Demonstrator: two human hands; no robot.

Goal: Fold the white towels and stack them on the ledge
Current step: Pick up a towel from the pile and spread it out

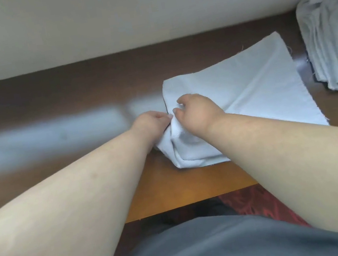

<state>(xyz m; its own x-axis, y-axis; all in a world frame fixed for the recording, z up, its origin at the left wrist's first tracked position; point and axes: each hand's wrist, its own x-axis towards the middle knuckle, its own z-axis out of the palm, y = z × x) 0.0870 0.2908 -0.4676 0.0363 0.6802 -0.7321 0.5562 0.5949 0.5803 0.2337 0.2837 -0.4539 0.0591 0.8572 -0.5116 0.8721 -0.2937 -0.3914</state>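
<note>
Far left: bare brown counter (45, 100), glossy, with pale light reflected. Toward the middle: left hand (151, 123), fingers curled, pinching the bunched near-left corner of the white towel (247, 91). Just beside it, touching the same bunch: right hand (196, 111), fingers bent down, gripping the cloth too. Under both hands: towel partly gathered into soft folds, the remaining part spread flat on the counter toward the right. Likely thin, light and limp; no stiffness, so easy to crease but also easy to slide on the smooth wood. Best hold probably at corners and along the hem, not in the middle. Far right: stack of folded towels (333, 42), lying well apart from the flat one, against the pale wall (98, 16).
</note>
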